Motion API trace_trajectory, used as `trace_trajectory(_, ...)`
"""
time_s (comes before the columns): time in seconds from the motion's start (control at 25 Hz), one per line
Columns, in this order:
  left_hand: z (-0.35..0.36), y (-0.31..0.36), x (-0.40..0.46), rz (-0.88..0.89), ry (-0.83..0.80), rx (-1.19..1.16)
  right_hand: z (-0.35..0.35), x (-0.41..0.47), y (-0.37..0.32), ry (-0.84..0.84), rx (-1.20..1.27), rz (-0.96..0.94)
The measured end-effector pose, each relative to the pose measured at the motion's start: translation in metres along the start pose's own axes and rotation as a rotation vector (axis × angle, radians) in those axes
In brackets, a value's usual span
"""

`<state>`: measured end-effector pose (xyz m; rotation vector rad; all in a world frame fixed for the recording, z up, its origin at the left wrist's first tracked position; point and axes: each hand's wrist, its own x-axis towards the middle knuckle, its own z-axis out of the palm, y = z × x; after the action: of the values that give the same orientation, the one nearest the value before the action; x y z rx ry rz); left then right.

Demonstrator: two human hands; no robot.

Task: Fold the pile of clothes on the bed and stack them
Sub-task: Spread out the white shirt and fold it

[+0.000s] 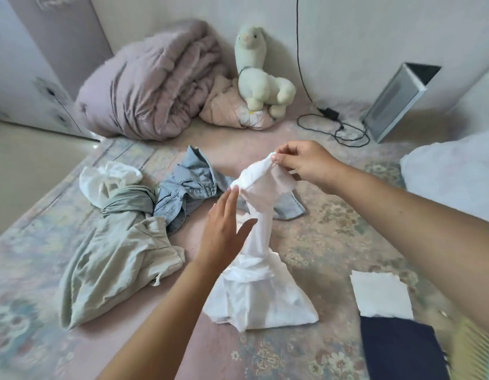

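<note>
My right hand [306, 163] pinches the top edge of a white garment [254, 283] and lifts it, so the cloth hangs in a cone with its lower part bunched on the bed [320, 242]. With straight fingers, my left hand [224, 229] is held flat against the hanging cloth's left side. Left of it lies a pile: a pale green garment [111, 259], a light blue denim piece [188, 187] and a crumpled white piece [109, 176]. At the lower right lie a folded white item [380, 294] and a folded dark navy item [402, 349].
A rolled mauve duvet [153, 83], a pink bundle [229, 108] and a plush llama [259, 72] sit at the back by the wall. A black cable [334, 124] and a grey box [397, 102] lie at the back right. A white pillow [457, 171] is at right.
</note>
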<state>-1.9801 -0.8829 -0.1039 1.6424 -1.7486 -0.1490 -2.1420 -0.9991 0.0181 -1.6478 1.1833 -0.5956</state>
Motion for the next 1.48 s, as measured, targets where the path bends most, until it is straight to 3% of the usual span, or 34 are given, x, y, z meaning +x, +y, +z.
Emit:
trace_trajectory(0.16,-0.08,0.077,0.056,-0.085,0.05,-0.246,-0.046,-0.038,-0.098,-0.001,0.111,-0.081)
trace_trajectory(0.32,-0.136,0.134,0.095,-0.064,0.12,-0.326,-0.077,-0.069,-0.158,0.003,0.195,-0.14)
trace_trajectory(0.48,-0.173,0.178,0.118,-0.048,0.044,-0.325,-0.092,-0.089,-0.194,0.023,0.229,-0.174)
trace_trajectory(0.68,-0.186,0.177,0.124,-0.007,0.117,-0.395,-0.095,-0.095,-0.187,0.079,0.323,-0.16)
trace_trajectory(0.92,-0.107,0.104,0.069,-0.265,-0.125,-0.448,-0.028,-0.073,-0.07,0.111,0.341,0.094)
trace_trajectory(1.16,0.044,-0.042,-0.106,-0.72,-0.423,-0.278,0.123,-0.073,0.173,0.009,0.276,0.618)
trace_trajectory(1.36,0.085,-0.139,-0.197,-0.913,-0.281,-0.04,0.157,-0.09,0.306,0.136,0.213,0.889)
trace_trajectory(1.48,0.109,-0.164,-0.208,-0.897,-0.358,-0.09,0.158,-0.082,0.349,0.225,0.173,0.937)
